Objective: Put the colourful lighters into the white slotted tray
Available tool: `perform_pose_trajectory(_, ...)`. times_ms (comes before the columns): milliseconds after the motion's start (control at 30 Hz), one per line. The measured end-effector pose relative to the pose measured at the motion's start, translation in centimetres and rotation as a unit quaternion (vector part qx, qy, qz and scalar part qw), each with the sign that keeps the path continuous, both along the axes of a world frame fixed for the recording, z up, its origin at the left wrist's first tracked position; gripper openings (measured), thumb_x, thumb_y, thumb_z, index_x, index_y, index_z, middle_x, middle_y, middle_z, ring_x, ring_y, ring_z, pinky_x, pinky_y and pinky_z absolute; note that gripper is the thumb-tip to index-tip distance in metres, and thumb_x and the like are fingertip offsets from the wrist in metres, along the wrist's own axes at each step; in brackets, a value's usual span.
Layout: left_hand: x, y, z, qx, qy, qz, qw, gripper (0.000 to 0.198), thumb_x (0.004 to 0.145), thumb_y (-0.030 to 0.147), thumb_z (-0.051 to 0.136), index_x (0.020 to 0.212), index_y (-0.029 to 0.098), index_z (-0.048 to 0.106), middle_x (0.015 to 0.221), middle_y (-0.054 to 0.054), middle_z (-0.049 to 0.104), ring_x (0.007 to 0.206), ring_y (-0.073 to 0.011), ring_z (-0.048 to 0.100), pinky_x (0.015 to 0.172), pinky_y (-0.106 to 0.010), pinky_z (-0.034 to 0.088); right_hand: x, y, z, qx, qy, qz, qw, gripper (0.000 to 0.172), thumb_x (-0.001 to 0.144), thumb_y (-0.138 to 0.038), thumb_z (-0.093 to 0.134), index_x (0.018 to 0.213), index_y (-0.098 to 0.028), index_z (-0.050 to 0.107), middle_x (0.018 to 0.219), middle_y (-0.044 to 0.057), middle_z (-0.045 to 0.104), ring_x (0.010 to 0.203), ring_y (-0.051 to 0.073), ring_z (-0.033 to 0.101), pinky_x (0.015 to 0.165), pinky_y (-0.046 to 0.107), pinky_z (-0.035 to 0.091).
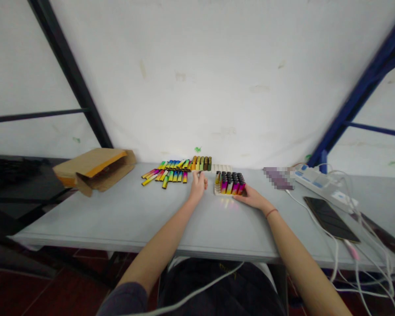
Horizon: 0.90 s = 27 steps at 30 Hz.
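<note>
My left hand (198, 184) is closed in a fist-like pinch above the middle of the table. Whatever its fingertips hold is too small to make out. My right hand (253, 198) grips the right side of a white slotted tray (218, 192), thumb along its front edge. In this tray several lighters (232, 186) with black tops and shiny pink-and-yellow bodies stand upright in rows. Left of my left hand lies a loose spread of shiny rainbow-coloured lighter sleeves (165, 182). Behind it stands a group of upright yellow-to-green pieces (201, 163), their kind unclear.
An open cardboard box (95, 164) lies at the table's left. Another white slotted tray (222, 168) sits near the wall. On the right are a dark phone (331, 218), a purple, partly pixelated item (278, 179), a white power strip (325, 186) and tangled white cables (336, 259).
</note>
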State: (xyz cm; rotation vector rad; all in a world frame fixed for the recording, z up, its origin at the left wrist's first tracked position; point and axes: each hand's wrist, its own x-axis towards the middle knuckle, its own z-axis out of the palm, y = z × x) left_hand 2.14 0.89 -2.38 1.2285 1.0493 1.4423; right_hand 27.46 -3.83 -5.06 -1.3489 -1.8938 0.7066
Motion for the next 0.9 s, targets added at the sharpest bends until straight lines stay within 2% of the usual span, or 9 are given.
perform_pose_trajectory(67, 0.03, 0.02, -0.1, 0.077, 0.064, 0.004, 0.995, 0.018, 0.092, 0.039, 0.056, 0.096, 0.021, 0.056, 0.081, -0.001, 0.062, 0.078, -0.0141, 0.061, 0.072, -0.024, 0.049, -0.01, -0.01, 0.03, 0.0, 0.0, 0.005, 1.0, 0.056, 0.078, -0.046, 0.074, 0.123, -0.018, 0.055, 0.12, 0.013, 0.07, 0.108, 0.031, 0.066, 0.098, 0.049, 0.055)
perform_pose_trajectory(133, 0.12, 0.03, -0.16, 0.129, 0.112, 0.007, 0.985, 0.015, 0.09, 0.033, 0.059, 0.096, 0.019, 0.062, 0.1, -0.008, 0.066, 0.099, -0.0182, 0.062, 0.086, -0.027, 0.05, -0.03, -0.02, 0.05, 0.005, 0.006, 0.01, 1.0, 0.058, 0.078, -0.046, 0.074, 0.124, -0.018, 0.054, 0.122, 0.014, 0.07, 0.111, 0.032, 0.066, 0.1, 0.05, 0.054)
perform_pose_trajectory(167, 0.18, 0.02, -0.21, 0.138, 0.126, 0.001, 0.982, 0.015, 0.089, 0.031, 0.06, 0.097, 0.019, 0.065, 0.106, -0.009, 0.067, 0.104, -0.0194, 0.061, 0.089, -0.028, 0.05, -0.04, -0.02, 0.05, 0.007, 0.008, 0.011, 1.0, 0.058, 0.078, -0.046, 0.074, 0.125, -0.017, 0.054, 0.123, 0.014, 0.069, 0.112, 0.032, 0.066, 0.101, 0.05, 0.054)
perform_pose_trajectory(300, 0.45, 0.01, -0.61, 0.118, 0.125, -0.048, 0.984, 0.019, 0.087, 0.029, 0.062, 0.102, 0.019, 0.069, 0.115, -0.009, 0.069, 0.103, -0.0205, 0.063, 0.091, -0.031, 0.052, -0.03, -0.04, 0.01, 0.008, 0.009, 0.005, 1.0, 0.058, 0.078, -0.045, 0.075, 0.124, -0.018, 0.055, 0.126, 0.014, 0.069, 0.114, 0.032, 0.065, 0.102, 0.05, 0.053)
perform_pose_trajectory(500, 0.6, 0.07, -0.95, 0.127, 0.147, -0.079, 0.978, 0.02, 0.085, 0.03, 0.065, 0.101, 0.02, 0.073, 0.115, -0.01, 0.07, 0.103, -0.0226, 0.065, 0.093, -0.033, 0.053, 0.0, 0.01, -0.08, 0.004, 0.012, 0.004, 1.0, 0.06, 0.077, -0.045, 0.076, 0.126, -0.018, 0.055, 0.124, 0.014, 0.07, 0.112, 0.032, 0.066, 0.101, 0.05, 0.054)
perform_pose_trajectory(700, 0.65, -0.18, -0.25, 0.131, 0.169, -0.054, 0.975, 0.028, 0.084, 0.024, 0.068, 0.112, 0.025, 0.071, 0.105, -0.006, 0.072, 0.093, -0.0205, 0.066, 0.097, -0.035, 0.051, -0.03, -0.12, 0.02, -0.002, 0.024, 0.008, 1.0, 0.059, 0.077, -0.045, 0.076, 0.126, -0.018, 0.055, 0.123, 0.013, 0.07, 0.111, 0.031, 0.067, 0.1, 0.049, 0.055)
perform_pose_trajectory(800, 0.67, -0.28, -0.15, 0.176, 0.21, -0.049, 0.961, 0.021, 0.087, 0.021, 0.064, 0.106, 0.024, 0.073, 0.106, -0.006, 0.071, 0.101, -0.0211, 0.065, 0.104, -0.035, 0.046, -0.08, -0.28, 0.2, -0.008, 0.014, 0.0, 1.0, 0.058, 0.077, -0.046, 0.076, 0.124, -0.018, 0.056, 0.121, 0.013, 0.071, 0.109, 0.031, 0.068, 0.1, 0.05, 0.055)
perform_pose_trajectory(900, 0.75, -0.45, -0.07, 0.225, 0.279, -0.042, 0.933, 0.025, 0.092, 0.023, 0.056, 0.109, 0.024, 0.074, 0.111, -0.008, 0.067, 0.111, -0.0228, 0.061, 0.108, -0.036, 0.041, -0.12, -0.39, 0.34, -0.008, 0.011, -0.001, 1.0, 0.057, 0.078, -0.046, 0.075, 0.123, -0.017, 0.055, 0.12, 0.014, 0.071, 0.108, 0.031, 0.068, 0.099, 0.05, 0.055)
